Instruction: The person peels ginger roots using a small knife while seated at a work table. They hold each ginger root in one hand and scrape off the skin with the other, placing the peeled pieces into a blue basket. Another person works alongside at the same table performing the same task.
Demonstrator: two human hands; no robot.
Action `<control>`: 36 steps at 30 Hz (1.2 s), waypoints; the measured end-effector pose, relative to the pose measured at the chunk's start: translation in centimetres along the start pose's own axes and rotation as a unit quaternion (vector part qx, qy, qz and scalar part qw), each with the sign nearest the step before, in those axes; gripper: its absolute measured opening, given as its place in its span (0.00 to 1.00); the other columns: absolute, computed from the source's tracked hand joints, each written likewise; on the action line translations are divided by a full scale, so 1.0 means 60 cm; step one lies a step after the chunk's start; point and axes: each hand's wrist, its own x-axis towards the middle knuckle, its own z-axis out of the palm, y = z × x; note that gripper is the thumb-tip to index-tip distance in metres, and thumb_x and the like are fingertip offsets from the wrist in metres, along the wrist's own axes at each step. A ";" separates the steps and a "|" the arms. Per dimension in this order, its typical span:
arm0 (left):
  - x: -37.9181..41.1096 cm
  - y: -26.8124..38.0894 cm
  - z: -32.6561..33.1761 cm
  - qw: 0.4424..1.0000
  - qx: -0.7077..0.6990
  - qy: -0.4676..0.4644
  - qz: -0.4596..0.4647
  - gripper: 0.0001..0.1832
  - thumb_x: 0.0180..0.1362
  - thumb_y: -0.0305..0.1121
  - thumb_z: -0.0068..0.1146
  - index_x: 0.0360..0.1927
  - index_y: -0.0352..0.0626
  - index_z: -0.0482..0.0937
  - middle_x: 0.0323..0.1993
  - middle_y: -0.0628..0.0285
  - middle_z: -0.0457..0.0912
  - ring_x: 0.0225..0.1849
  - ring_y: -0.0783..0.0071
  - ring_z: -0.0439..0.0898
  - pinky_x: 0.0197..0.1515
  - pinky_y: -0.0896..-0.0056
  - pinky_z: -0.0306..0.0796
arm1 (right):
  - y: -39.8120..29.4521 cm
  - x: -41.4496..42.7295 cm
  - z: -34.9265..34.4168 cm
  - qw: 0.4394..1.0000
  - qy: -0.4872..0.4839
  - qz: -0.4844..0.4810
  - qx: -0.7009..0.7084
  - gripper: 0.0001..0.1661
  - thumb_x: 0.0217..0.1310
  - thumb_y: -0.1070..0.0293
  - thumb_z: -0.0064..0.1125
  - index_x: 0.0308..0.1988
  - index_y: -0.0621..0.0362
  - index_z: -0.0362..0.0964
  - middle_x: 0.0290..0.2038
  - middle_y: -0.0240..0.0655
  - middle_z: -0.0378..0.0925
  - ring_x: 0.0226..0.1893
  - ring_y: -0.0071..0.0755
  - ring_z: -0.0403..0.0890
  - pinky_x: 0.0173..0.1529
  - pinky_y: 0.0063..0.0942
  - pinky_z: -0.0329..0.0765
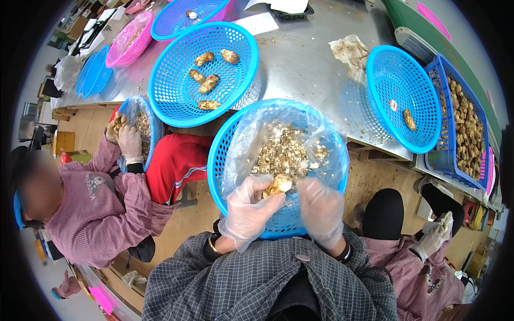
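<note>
My left hand point(252, 210), in a clear plastic glove, holds a brown mushroom point(278, 185) whose right end is trimmed to white. Just right of it is my right hand point(322, 210), gloved too and blurred by motion. Its fingers are curled, and whether anything is in them cannot be made out. Both hands are over the near part of a blue plastic basket point(213, 176) lined with a clear plastic bag point(241, 148). Brown and white mushroom trimmings point(283, 154) lie heaped inside the bag.
On the steel table point(305, 60), a blue colander point(160, 80) holds several mushrooms. Another blue colander point(379, 96) holds one mushroom. A blue crate point(435, 86) full of mushrooms stands at the right. A co-worker point(100, 204) sits at the left, another point(421, 257) at the right.
</note>
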 end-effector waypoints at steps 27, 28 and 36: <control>0.007 0.013 -0.013 0.989 -0.105 -0.030 -0.099 0.16 0.50 0.17 0.66 0.43 0.32 0.75 0.44 0.52 0.81 0.45 0.73 0.80 0.45 0.73 0.76 | 0.025 0.001 0.008 0.983 -0.008 0.098 0.157 0.03 0.61 0.74 0.56 0.31 0.56 0.73 0.23 0.35 0.74 0.19 0.36 0.76 0.23 0.31 0.71; 0.005 0.014 -0.009 0.993 -0.098 -0.021 -0.067 0.16 0.50 0.17 0.66 0.42 0.32 0.76 0.43 0.53 0.81 0.44 0.73 0.81 0.45 0.73 0.76 | 0.032 0.004 0.004 0.973 -0.018 0.150 0.174 0.02 0.61 0.74 0.56 0.32 0.56 0.73 0.24 0.34 0.75 0.20 0.35 0.77 0.23 0.31 0.71; -0.003 0.006 -0.011 0.982 0.151 0.026 0.111 0.17 0.44 0.20 0.71 0.38 0.32 0.78 0.41 0.48 0.83 0.42 0.65 0.84 0.44 0.70 0.77 | 0.003 -0.001 0.009 0.999 0.000 -0.011 0.042 0.01 0.58 0.72 0.58 0.33 0.56 0.74 0.28 0.35 0.77 0.21 0.35 0.78 0.23 0.28 0.72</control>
